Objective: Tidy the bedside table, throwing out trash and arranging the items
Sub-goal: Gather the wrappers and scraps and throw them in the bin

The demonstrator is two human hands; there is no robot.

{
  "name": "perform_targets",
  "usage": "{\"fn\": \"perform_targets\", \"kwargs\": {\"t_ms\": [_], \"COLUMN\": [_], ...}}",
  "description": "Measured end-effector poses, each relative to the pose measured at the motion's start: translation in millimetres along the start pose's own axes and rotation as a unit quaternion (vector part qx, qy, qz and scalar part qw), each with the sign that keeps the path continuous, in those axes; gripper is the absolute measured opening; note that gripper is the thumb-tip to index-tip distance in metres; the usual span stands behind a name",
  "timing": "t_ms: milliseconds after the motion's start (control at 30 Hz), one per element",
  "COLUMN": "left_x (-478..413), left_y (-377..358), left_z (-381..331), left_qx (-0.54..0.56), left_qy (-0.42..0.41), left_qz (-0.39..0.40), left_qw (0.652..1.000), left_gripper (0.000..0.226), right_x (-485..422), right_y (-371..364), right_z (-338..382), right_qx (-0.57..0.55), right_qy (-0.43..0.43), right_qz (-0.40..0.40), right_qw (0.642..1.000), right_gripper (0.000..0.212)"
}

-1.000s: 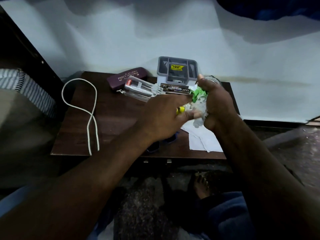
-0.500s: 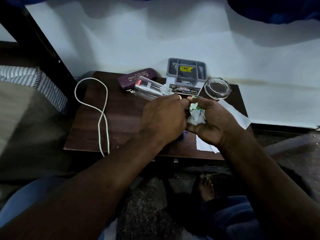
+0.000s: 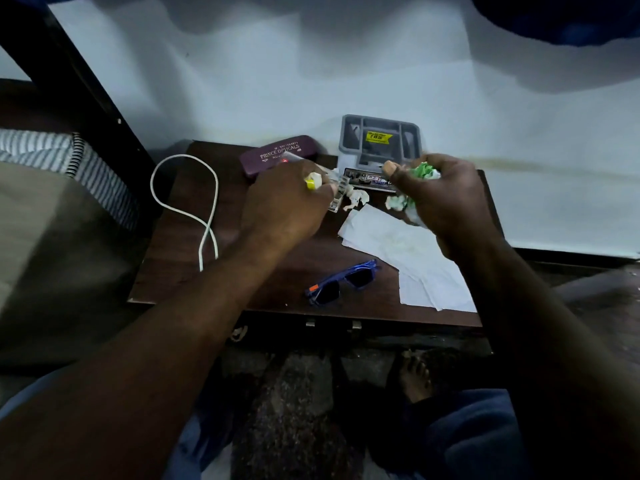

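From my remote feed I see a dark wooden bedside table (image 3: 166, 282) against a pale wall. My operator's left hand (image 3: 287, 206) is curled over the table's middle, pinching a small yellow and white scrap (image 3: 313, 180). The right hand (image 3: 446, 195), raised near the back right, grips a crumpled green and white wad (image 3: 424, 171). White paper sheets (image 3: 415, 258) lie at the right front. A grey organiser (image 3: 379, 140) stands at the back edge, a maroon spectacle case (image 3: 273, 155) to its left. A white cable (image 3: 183, 156) loops on the left side. Blue sunglasses (image 3: 343, 282) lie near the front. A clear plastic box (image 3: 337, 194) pokes out beside the left hand, a loose white scrap (image 3: 356, 199) next to it.
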State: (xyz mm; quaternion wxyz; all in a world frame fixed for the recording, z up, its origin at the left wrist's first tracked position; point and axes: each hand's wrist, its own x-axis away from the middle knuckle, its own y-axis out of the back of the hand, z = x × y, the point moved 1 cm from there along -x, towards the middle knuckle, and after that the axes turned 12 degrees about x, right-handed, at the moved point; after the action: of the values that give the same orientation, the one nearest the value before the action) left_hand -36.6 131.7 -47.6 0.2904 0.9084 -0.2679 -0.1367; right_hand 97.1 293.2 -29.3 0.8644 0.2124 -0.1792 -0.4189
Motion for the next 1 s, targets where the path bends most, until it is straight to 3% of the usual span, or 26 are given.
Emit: {"fn": "perform_targets", "kwargs": {"t_ms": [100, 267, 367, 500, 733, 933, 1000], "left_x": [-5, -8, -10, -15, -18, -19, -18], "left_y": [3, 2, 1, 6, 3, 5, 4], "left_z": [10, 18, 20, 27, 39, 42, 41], "left_qx": [0.006, 0.0, -0.019, -0.019, -0.035, -0.046, -0.052], "left_qy": [0.037, 0.057, 0.053, 0.067, 0.105, 0.111, 0.097], "left_qz": [-0.005, 0.023, 0.031, 0.019, 0.053, 0.043, 0.041], "left_qw": [0.999, 0.998, 0.998, 0.997, 0.992, 0.992, 0.993], "left_gripper": [0.019, 0.032, 0.04, 0.056, 0.077, 0.078, 0.078], "right_x": [-1, -8, -12, -14, -12, -4, 0], "right_y": [-11, -35, -48, -63, -75, -80, -83], "right_z": [-1, -5, -8, -11, -8, -6, -6], "right_qx": [0.093, 0.244, 0.287, 0.247, 0.175, 0.098, 0.115], "right_qy": [0.005, 0.048, 0.043, 0.012, 0.004, -0.029, -0.024], "right_qz": [0.029, 0.061, 0.094, 0.118, 0.112, 0.14, 0.167], "right_qw": [0.995, 0.967, 0.952, 0.962, 0.978, 0.985, 0.979], "right_gripper": [0.036, 0.008, 0.016, 0.025, 0.064, 0.08, 0.072]}}
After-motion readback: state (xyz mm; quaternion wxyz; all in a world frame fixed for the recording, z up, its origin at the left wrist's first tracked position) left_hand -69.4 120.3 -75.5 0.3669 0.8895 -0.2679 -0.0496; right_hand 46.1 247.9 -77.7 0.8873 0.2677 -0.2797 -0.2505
